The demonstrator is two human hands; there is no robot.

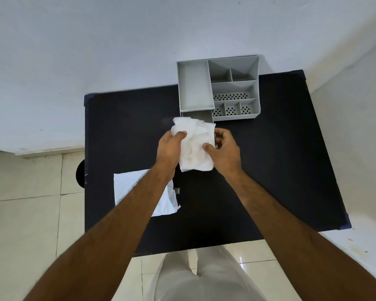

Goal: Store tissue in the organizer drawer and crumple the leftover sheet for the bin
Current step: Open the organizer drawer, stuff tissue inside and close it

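Observation:
A wad of white tissue (194, 146) is held above the dark table, just in front of the grey organizer (234, 88). My left hand (170, 148) grips its left side with the thumb on top. On the tissue's right edge my right hand (225, 151) pinches it. The organizer's drawer (199, 117) is pulled out toward me, and the tissue's far edge hides most of the drawer. A second flat white tissue sheet (137, 190) lies on the table at the near left, partly under my left forearm.
The black table (280, 170) stands against a white wall, with tiled floor on the left and below. The organizer has several open compartments, some with perforated bottoms. A dark round object (80, 173) shows at the table's left edge.

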